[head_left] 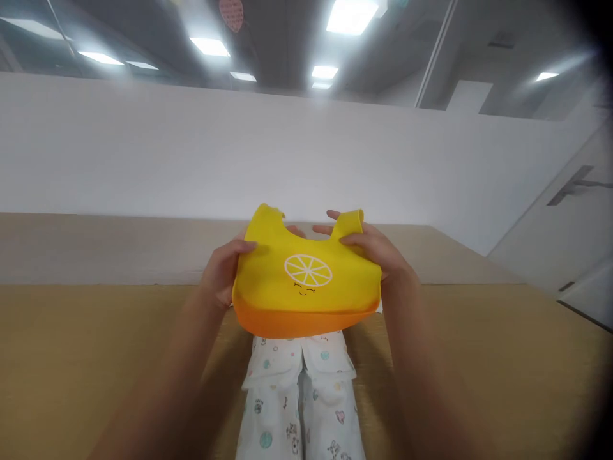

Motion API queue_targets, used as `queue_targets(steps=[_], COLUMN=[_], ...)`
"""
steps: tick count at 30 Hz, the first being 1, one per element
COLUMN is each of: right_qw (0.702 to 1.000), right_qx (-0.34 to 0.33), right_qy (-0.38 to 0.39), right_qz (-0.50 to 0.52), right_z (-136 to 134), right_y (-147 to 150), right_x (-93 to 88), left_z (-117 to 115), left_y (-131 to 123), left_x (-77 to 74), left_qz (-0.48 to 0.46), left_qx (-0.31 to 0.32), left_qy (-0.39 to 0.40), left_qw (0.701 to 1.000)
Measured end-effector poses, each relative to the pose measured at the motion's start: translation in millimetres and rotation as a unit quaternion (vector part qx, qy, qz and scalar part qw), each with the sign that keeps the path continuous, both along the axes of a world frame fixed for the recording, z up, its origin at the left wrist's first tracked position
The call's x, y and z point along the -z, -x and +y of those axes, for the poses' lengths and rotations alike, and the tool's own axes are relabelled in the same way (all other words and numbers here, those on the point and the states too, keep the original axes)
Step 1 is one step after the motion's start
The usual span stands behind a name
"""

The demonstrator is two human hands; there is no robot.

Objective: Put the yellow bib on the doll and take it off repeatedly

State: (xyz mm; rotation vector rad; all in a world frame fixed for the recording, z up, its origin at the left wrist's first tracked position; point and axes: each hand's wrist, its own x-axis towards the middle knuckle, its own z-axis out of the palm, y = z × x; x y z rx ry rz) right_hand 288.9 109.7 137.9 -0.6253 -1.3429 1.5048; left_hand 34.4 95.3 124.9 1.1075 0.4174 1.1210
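Observation:
Between my two hands I hold up a yellow baby bib [268, 275] with an orange pocket along its bottom, a white citrus slice and a small smiling face on its front. My left hand [228, 265] grips its left edge, thumb in front and fingers mostly behind. My right hand [383, 249] grips the right side near the neck strap, thumb in front, with some fingertips showing past the strap. Below the bib lie white baby clothes [275, 409] printed with small animals and dots; two leg-like parts extend toward me, and their upper part is hidden behind the bib.
The clothes rest on a wooden table [96, 364]. Behind it is a paler surface [119, 249], then a white wall [191, 147] with glass panels above. A door with a handle [575, 185] is at the right.

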Motion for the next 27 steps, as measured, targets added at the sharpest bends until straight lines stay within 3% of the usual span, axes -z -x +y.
queue_targets(steps=[5, 10, 14, 19, 23, 27], right_qw=[0.999, 0.999, 0.997, 0.990, 0.981, 0.971], right_qx=[-0.036, -0.016, 0.037, 0.085, 0.110, 0.144], right_qy=[-0.018, -0.043, -0.066, -0.099, -0.127, -0.141], right_qz=[-0.008, -0.011, -0.013, -0.051, -0.092, -0.129], right_z=[-16, -35, -26, 10, 33, 44], right_y=[2, 4, 5, 10, 18, 22], right_x=[-9.1, -20.3, -15.4, 11.1, 33.0, 45.3], left_z=[-12, -24, -25, 0, 22, 31], left_y=[-6, -6, -6, -9, -7, -5], left_x=[-11.0, -21.4, -23.5, 0.8, 25.2, 38.2], left_qz=[0.021, 0.064, 0.099, 0.140, 0.149, 0.154], left_qx=[0.007, -0.075, -0.155, -0.237, -0.236, -0.248], left_qy=[0.025, -0.030, -0.069, -0.099, -0.072, -0.047], left_qw=[0.999, 0.995, 0.981, 0.956, 0.958, 0.955])
